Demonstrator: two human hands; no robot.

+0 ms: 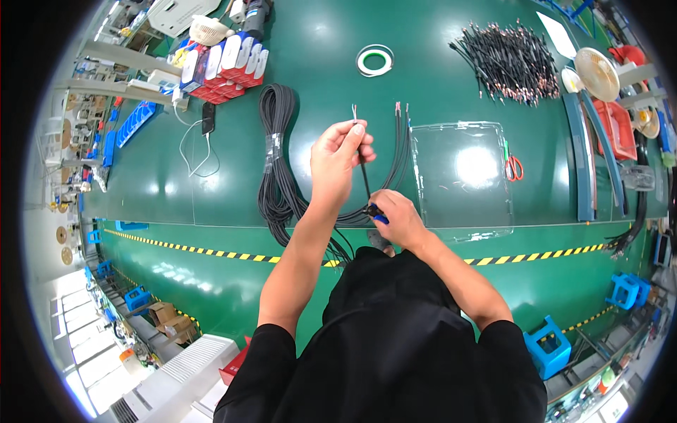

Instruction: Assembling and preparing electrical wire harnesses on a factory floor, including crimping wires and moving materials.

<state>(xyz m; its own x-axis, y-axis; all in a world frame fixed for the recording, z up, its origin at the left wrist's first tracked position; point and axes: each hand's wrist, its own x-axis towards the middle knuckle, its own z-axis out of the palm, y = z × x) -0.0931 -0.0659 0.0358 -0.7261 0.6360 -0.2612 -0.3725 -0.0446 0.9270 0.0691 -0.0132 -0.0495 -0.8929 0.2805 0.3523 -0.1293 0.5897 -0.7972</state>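
My left hand (336, 155) is closed around the upper end of a black cable (364, 178), its thumb pressed against the fingers. Thin bare-ended wires stick out above them. Lower down, near the table's front edge, my right hand (400, 220) grips a small blue-handled hand tool (380, 216). The tool's dark head sits at the cable; the fingers hide its exact kind. Left of my hands lies a large bundle of black cable (276, 116), taped near its upper part. Just right of my left hand, several cut cables (403, 141) lie with their stripped ends pointing away from me.
A transparent sheet (458, 190) lies at right, beside red-handled scissors (515, 168). Beyond are a heap of short black cables (504, 62) and a white ring-shaped roll (374, 61). Red-and-white boxes (224, 69) and a phone (208, 118) with a white cord occupy the left.
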